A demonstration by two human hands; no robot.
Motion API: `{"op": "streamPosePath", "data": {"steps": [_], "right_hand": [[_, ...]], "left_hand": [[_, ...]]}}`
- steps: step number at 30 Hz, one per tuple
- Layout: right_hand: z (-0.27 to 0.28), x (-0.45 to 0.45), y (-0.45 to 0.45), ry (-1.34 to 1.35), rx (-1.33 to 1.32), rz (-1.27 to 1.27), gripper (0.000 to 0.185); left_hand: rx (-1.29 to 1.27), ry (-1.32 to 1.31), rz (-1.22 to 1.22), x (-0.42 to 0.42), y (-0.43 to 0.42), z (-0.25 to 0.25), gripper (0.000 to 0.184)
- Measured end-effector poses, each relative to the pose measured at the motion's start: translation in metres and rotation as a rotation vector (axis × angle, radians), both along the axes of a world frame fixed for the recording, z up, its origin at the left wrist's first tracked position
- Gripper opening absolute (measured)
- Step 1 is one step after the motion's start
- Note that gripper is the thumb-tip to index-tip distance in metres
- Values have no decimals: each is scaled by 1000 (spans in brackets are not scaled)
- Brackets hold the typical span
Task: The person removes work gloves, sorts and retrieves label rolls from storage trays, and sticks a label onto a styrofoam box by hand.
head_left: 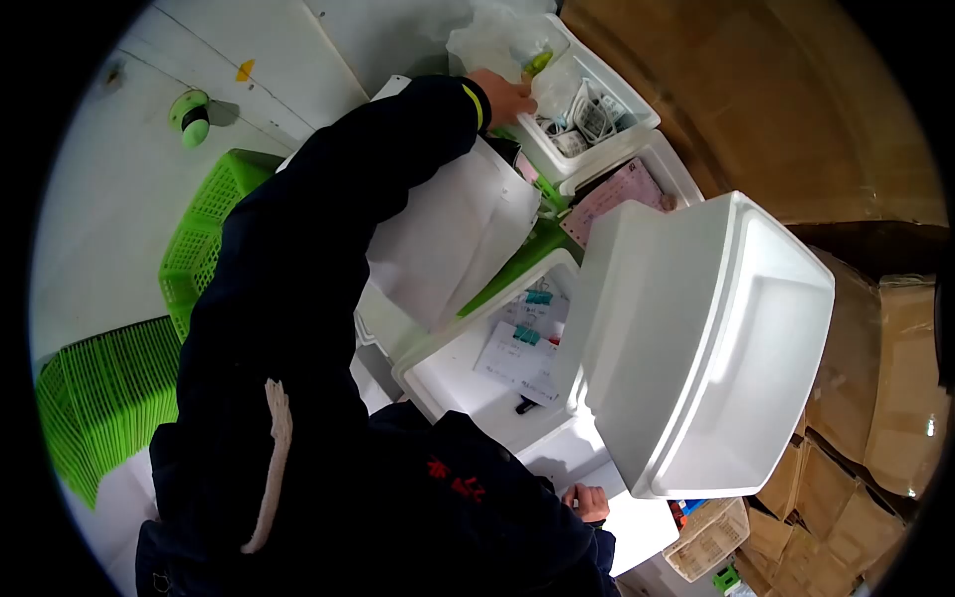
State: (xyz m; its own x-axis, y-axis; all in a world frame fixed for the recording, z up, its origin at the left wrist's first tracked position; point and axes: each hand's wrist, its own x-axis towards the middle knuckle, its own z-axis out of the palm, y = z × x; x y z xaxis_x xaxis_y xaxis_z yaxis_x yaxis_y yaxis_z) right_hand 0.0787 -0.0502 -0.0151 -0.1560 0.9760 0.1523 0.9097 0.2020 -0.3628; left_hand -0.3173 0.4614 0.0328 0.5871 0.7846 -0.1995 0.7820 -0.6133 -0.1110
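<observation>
My left hand (505, 98) reaches over a white bin (642, 117) at the top, its visible fingers apart beside a yellow-green item (538, 64) and a clear plastic bag (487, 45). Small white packaged items (597, 117) lie in the same bin. Low in the view, my right hand (589, 502) is curled closed near a white surface (637, 527); what it holds, if anything, is hidden. Between the hands, an opened white drawer (448, 373) contains papers (517, 360) with teal binder clips (526, 334). A large white bin (696, 338) hides part of this drawer.
White paper sheets (443, 234) lie under my left forearm. Pink slips (622, 194) sit in another bin. Green baskets (214, 229) and a stack of green baskets (109, 388) stand at left. Cardboard boxes (846, 338) line the right, near a beige basket (711, 537).
</observation>
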Motion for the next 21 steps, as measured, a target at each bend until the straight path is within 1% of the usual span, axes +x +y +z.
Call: {"op": "streamPosePath", "data": {"steps": [1,3,5,7,8,9,11,12,15,17,19,20,21], "right_hand": [[-2,1,-1,0,3,2,10],[-3,3,-4,34,-11,5,9],[-2,3,-5,41,-43,-3,9],[-2,5,-6,44,-69,-14,9],[-5,7,-6,38,-61,6,9],[-4,7,-6,34,-54,24,9],[-5,7,-6,31,-53,21,9],[-4,6,-5,31,-57,21,9],[-5,6,-6,43,-23,34,10],[-7,7,-6,43,-21,25,10],[-6,8,-8,41,-23,23,10],[-6,9,-8,46,-27,23,10],[-7,8,-8,51,-29,21,9]], "left_hand": [[3,0,2,3,1,1,24],[-53,139,-52,8,1,-2,26],[-77,136,-75,9,3,-9,26],[-24,232,-156,10,-2,-7,26],[-23,213,-149,10,-3,-5,31],[-18,211,-150,9,-4,0,31],[102,161,-76,7,-5,10,37],[113,191,-84,7,-9,24,40],[163,209,-117,1,-12,33,41],[138,217,-94,2,-12,43,40],[229,234,-89,3,-12,50,37],[267,169,-88,0,-12,53,30],[272,171,-90,-1,-10,54,30]]}}
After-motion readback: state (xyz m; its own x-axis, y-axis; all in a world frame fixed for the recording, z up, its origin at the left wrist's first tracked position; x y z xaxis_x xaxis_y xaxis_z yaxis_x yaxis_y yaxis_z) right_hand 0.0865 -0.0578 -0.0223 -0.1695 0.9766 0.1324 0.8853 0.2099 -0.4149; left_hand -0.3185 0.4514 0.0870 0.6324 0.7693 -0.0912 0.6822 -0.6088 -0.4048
